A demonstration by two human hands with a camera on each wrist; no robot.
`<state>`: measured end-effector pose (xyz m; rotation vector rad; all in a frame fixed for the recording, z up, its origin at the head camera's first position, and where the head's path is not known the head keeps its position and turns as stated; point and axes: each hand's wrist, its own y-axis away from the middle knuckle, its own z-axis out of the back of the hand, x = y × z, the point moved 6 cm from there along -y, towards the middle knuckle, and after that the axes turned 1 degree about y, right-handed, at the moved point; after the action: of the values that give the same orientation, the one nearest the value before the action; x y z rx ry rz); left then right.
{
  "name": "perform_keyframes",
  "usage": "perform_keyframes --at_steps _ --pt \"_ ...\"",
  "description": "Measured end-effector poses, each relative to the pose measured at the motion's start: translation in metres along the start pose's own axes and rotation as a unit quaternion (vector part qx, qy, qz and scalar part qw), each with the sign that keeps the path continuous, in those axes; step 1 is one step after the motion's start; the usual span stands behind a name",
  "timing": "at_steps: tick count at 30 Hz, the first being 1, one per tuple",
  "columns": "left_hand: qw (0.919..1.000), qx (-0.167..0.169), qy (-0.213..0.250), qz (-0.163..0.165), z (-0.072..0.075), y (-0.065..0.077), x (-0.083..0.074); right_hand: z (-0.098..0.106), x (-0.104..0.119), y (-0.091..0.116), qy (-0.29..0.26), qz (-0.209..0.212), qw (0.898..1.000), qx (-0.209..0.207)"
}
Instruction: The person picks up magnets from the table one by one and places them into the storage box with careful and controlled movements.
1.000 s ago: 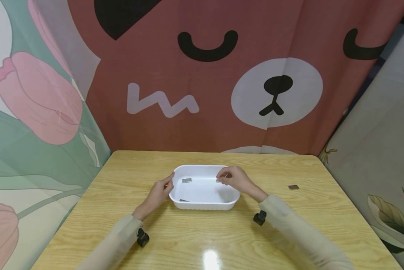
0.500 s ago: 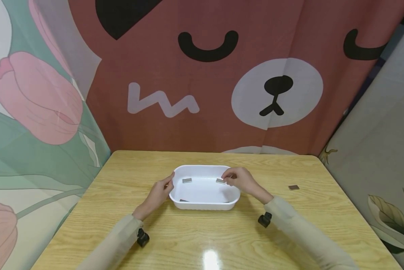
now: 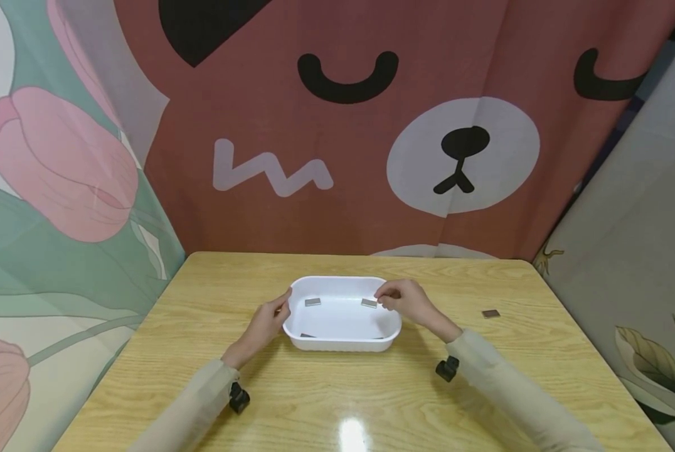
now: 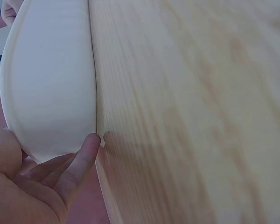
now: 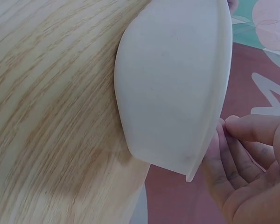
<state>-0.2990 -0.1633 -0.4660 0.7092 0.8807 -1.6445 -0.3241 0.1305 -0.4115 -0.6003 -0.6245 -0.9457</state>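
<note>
A white rectangular plastic tray (image 3: 343, 344) with rounded corners stands on the table. My left hand (image 3: 263, 326) holds its left end, thumb at the rim; the left wrist view has one fingertip low on the outer wall. Two small flat grey rectangular pieces lie toward the tray's far side: a left piece (image 3: 312, 302) and a right piece (image 3: 369, 303). Over the tray's right rim, my right hand (image 3: 408, 302) has its fingertips beside the right piece. In the right wrist view thumb and index finger come together, with nothing visible between them. The near wall partly hides a darker piece (image 3: 307, 336).
One dark brown flat piece (image 3: 490, 313) lies on the wooden table (image 3: 292, 402), to the right of the tray. Behind the table hangs a curtain (image 3: 270, 220) with a cartoon bear face. Flower-printed cloths flank both sides.
My right hand has drawn back to the right, off the right grey piece, which now lies fully in view in the tray. My left hand and the tray have stayed put.
</note>
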Motion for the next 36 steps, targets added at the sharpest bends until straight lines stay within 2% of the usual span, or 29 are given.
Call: perform_keyframes --at_steps 7,16,21,36 --pt "0.9999 0.002 0.011 0.004 -0.001 0.000 0.000 0.006 0.000 0.002 0.002 0.002 1.000 -0.005" --pt "1.0000 -0.002 0.003 0.005 0.001 -0.001 -0.001 0.012 -0.007 0.004 -0.007 -0.013 1.000 -0.013" --pt "1.0000 -0.001 0.004 0.001 0.000 0.000 0.000 0.016 -0.008 0.005 0.010 -0.019 1.000 -0.021" --pt "1.0000 0.002 0.004 -0.001 0.000 -0.001 0.002 0.019 -0.016 0.007 0.003 -0.031 0.999 -0.023"
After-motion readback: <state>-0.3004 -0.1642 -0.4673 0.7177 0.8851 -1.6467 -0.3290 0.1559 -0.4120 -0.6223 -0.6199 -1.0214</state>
